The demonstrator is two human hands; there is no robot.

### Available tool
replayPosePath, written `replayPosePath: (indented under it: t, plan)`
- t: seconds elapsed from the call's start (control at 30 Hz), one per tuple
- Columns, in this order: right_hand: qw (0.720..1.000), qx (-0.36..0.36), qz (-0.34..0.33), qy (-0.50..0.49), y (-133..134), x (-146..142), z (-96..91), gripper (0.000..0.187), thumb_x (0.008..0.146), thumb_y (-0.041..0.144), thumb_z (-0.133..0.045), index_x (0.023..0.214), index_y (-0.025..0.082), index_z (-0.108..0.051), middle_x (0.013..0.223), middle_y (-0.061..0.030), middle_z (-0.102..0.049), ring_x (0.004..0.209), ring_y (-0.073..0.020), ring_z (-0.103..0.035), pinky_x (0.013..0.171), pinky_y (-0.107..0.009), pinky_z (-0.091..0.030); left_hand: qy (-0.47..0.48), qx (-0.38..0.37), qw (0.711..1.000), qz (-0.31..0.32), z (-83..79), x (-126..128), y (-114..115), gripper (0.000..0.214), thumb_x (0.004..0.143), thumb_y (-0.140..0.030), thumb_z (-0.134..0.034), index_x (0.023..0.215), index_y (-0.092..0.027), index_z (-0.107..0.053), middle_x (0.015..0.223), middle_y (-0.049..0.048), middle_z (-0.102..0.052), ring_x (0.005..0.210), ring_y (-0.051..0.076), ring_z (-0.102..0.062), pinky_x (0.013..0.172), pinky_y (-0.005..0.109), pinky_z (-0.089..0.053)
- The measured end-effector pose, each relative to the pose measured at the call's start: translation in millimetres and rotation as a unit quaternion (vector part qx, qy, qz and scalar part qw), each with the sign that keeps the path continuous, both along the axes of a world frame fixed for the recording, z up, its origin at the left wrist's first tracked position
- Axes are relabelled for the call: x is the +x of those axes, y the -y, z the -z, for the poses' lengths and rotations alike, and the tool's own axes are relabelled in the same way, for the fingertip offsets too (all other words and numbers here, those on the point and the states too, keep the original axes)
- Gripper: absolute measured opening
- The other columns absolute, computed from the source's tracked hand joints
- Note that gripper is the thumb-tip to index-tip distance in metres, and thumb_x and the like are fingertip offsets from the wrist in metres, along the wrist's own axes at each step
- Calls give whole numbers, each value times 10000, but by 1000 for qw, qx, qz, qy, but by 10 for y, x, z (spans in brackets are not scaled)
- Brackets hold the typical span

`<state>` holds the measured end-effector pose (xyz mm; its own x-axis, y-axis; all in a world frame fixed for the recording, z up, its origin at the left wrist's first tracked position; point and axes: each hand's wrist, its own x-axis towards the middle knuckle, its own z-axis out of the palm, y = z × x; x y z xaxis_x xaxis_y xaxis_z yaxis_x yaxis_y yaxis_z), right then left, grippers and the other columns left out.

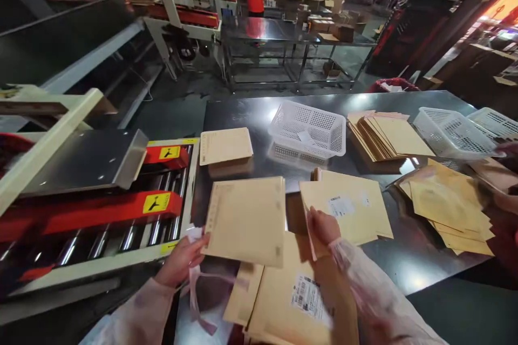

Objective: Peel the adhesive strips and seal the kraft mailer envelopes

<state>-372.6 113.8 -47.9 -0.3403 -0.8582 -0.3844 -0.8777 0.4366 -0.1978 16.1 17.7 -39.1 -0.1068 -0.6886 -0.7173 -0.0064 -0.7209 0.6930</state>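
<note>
1. the left hand (183, 263) pinches the lower left corner of a tan padded envelope (246, 221), which sits low in the middle of the frame, lifted flat above the desk (251, 113); some pale pink strips (198, 291) dangle near that hand.
2. the right hand (321, 229) is closed on the left edge of a labelled envelope (348, 210), which lies just right of centre on the desk.
3. the padded envelope looks light and thin; it holds flat from a one-corner grip, so i judge it fairly stiff, though it may bow if carried far that way. the paper face seems smooth and a bit slippery against other envelopes.
4. best hold is probably thumb on top and fingers under at a corner or along a short edge, away from any flap.
5. below the hands lies a heap of envelopes (291, 296), one with a barcode label, crowding the lower middle of the frame.
6. at left, the roller conveyor (121, 237) borders the desk edge closely; its red guides stand proud.
7. a white basket (309, 129) and an envelope stack (388, 137) fill the upper right; loose envelopes (449, 205) spread at right.
8. open desk surface shows at upper centre and lower right.
</note>
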Motion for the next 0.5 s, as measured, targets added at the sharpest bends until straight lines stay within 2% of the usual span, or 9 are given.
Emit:
replayPosePath:
  t: [0.07, 0.13, 0.17, 0.27, 0.33, 0.4, 0.5]
  plan:
    - [998, -2, -47, 42, -243, 383, -45, 270, 918, 198, -464, 1113, 157, -647, 915, -93, -714, 778, -186, -642, 676, -268, -381, -10, 2, 996, 94, 17, 41, -227, 531, 457, -481, -872, 815, -176, -626, 612, -32, -613, 439, 76, -433, 418, 208, -314]
    - [994, -15, -60, 88, -463, 674, -55, 278, 939, 231, -411, 1039, 170, -664, 859, -60, -716, 769, -167, -644, 679, -246, -409, 11, -13, 988, 156, 50, 154, -347, 478, 472, -502, -858, 751, -175, -650, 661, 18, -672, 650, 186, -626, 607, 282, -487]
    - [992, -32, -50, 114, -555, 776, -51, 318, 955, 254, -369, 1020, 169, -668, 844, -57, -717, 769, -167, -646, 677, -243, -422, 35, -25, 985, 169, 68, 235, -379, 463, 471, -505, -853, 735, -176, -663, 668, 28, -685, 762, 236, -665, 707, 319, -516]
    - [979, -89, 10, 184, -765, 967, -22, 430, 955, 343, -317, 1103, 145, -669, 849, -85, -726, 776, -201, -660, 679, -273, -456, 96, -49, 977, 184, 108, 477, -435, 461, 458, -506, -844, 740, -174, -693, 693, 40, -714, 868, 292, -680, 786, 365, -524]
    - [973, -100, 26, 208, -888, 1083, -3, 469, 924, 382, -354, 1175, 127, -657, 902, -112, -735, 826, -225, -675, 715, -293, -475, 78, -51, 978, 187, 122, 554, -502, 460, 449, -491, -851, 736, -165, -698, 746, 62, -736, 841, 287, -682, 776, 369, -526]
    - [970, -91, 6, 226, -1028, 1233, 19, 484, 915, 373, -356, 1212, 124, -645, 931, -120, -739, 849, -225, -681, 740, -297, -480, 43, -36, 982, 179, 135, 520, -617, 439, 470, -476, -848, 733, -157, -698, 713, 65, -724, 777, 271, -679, 747, 366, -528]
    - [970, -69, -41, 230, -1269, 1455, 80, 469, 911, 313, -345, 1221, 111, -633, 912, -128, -735, 815, -220, -678, 728, -298, -481, 29, -24, 987, 154, 171, 332, -837, 364, 496, -426, -846, 683, -158, -687, 624, 48, -682, 682, 240, -657, 682, 338, -515]
